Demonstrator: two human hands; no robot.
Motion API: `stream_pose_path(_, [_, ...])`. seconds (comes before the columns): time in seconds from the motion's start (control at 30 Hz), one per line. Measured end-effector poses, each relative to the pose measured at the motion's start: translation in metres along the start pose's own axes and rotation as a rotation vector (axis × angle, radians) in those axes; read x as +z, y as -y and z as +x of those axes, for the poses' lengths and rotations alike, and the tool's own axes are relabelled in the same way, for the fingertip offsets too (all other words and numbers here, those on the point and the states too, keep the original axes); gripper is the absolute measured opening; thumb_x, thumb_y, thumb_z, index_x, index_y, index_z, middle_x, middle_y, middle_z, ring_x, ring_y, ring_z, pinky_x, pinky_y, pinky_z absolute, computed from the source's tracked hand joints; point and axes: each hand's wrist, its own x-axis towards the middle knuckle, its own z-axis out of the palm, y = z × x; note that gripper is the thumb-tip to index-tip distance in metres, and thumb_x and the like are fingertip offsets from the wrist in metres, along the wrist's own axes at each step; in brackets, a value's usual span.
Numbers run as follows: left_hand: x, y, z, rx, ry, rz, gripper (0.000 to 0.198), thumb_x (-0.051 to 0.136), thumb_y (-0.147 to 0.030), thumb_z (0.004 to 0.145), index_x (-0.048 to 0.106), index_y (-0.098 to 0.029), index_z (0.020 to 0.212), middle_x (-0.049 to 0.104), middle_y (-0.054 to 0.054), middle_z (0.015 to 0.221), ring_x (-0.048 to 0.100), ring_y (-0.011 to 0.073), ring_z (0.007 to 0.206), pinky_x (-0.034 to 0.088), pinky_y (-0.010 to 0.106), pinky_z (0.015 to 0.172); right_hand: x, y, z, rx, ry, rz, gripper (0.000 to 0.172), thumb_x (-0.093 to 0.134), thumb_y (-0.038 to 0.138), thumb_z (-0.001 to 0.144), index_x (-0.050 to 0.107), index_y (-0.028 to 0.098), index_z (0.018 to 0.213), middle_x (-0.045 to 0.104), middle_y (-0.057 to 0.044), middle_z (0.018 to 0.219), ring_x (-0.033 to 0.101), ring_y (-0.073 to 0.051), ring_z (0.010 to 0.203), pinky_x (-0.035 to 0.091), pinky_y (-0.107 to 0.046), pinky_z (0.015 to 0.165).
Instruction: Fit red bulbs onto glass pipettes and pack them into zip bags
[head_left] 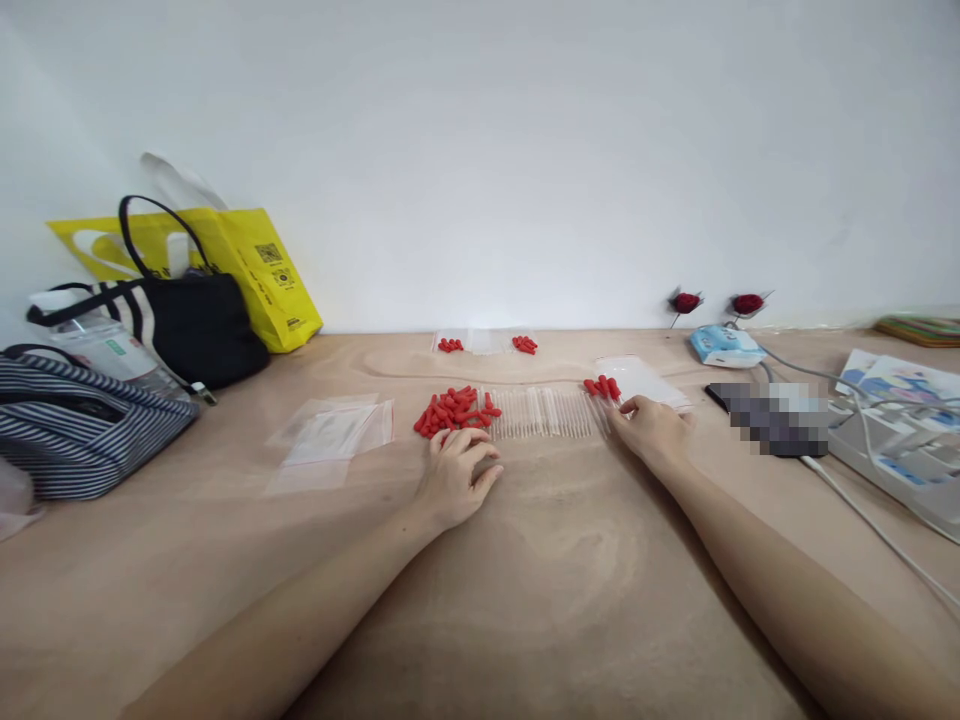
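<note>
My left hand [459, 478] lies on the table with its fingers apart and slightly curled. Its fingertips are at the near edge of a pile of small red rubber bulbs [450, 408]. Right of the pile, thin clear tubes [536, 412] lie side by side in a row. At the row's right end several tubes bear red bulbs [602, 388], forming droppers. My right hand [651, 430] has thumb and fingers closed at the rightmost dropper; the exact grip is partly hidden.
Clear zip bags [330, 432] lie to the left, and another zip bag [637, 380] behind my right hand. A bag of red-bulbed droppers [480, 341] is by the wall. Handbags and a yellow bag [277, 290] stand left; a phone [772, 420], tissues [726, 346] and cables are right.
</note>
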Motion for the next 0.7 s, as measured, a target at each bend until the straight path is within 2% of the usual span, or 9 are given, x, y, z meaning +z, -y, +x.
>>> stream_pose_path(0.2, [-0.001, -0.002, 0.000, -0.011, -0.016, 0.016, 0.007, 0.056, -0.024, 0.075, 0.060, -0.023, 0.081, 0.059, 0.001, 0.096, 0.053, 0.0183, 0.093, 0.026, 0.041, 0.089, -0.002, 0.011, -0.004, -0.091, 0.041, 0.036, 0.033, 0.045, 0.047, 0.073, 0.067, 0.023, 0.077, 0.066, -0.007, 0.075, 0.056, -0.025, 0.085, 0.027, -0.042, 0.081])
stream_pose_path(0.33, [-0.003, -0.003, 0.000, -0.089, -0.070, 0.077, 0.004, 0.057, -0.025, 0.075, 0.060, -0.023, 0.075, 0.059, 0.001, 0.089, 0.052, 0.0185, 0.088, 0.028, 0.039, 0.082, -0.004, 0.017, -0.008, -0.087, 0.086, -0.009, 0.032, 0.045, 0.046, 0.072, 0.068, 0.023, 0.074, 0.067, -0.008, 0.075, 0.058, -0.026, 0.084, 0.029, -0.043, 0.081])
stream_pose_path(0.5, [-0.010, 0.004, 0.018, -0.168, -0.095, 0.164, 0.006, 0.056, -0.027, 0.075, 0.059, -0.021, 0.075, 0.059, 0.002, 0.090, 0.050, 0.0205, 0.091, 0.029, 0.039, 0.080, -0.006, 0.021, -0.009, -0.054, 0.158, -0.071, 0.034, 0.043, 0.044, 0.074, 0.069, 0.022, 0.078, 0.067, -0.010, 0.076, 0.059, -0.027, 0.083, 0.030, -0.044, 0.082])
stream_pose_path(0.6, [-0.013, 0.013, 0.042, -0.108, -0.001, 0.201, 0.011, 0.054, -0.028, 0.077, 0.061, -0.023, 0.085, 0.057, 0.003, 0.101, 0.046, 0.0225, 0.099, 0.029, 0.039, 0.081, -0.009, 0.026, -0.009, -0.063, 0.213, -0.139, 0.034, 0.041, 0.038, 0.076, 0.068, 0.017, 0.078, 0.066, -0.013, 0.080, 0.059, -0.028, 0.084, 0.031, -0.045, 0.082])
stream_pose_path(0.7, [-0.012, 0.020, 0.069, -0.011, 0.175, 0.214, 0.014, 0.053, -0.028, 0.078, 0.062, -0.025, 0.088, 0.056, 0.003, 0.104, 0.045, 0.0231, 0.102, 0.027, 0.041, 0.084, -0.010, 0.031, -0.010, -0.092, 0.232, -0.214, 0.034, 0.039, 0.032, 0.078, 0.066, 0.012, 0.080, 0.065, -0.016, 0.086, 0.058, -0.029, 0.087, 0.031, -0.045, 0.083])
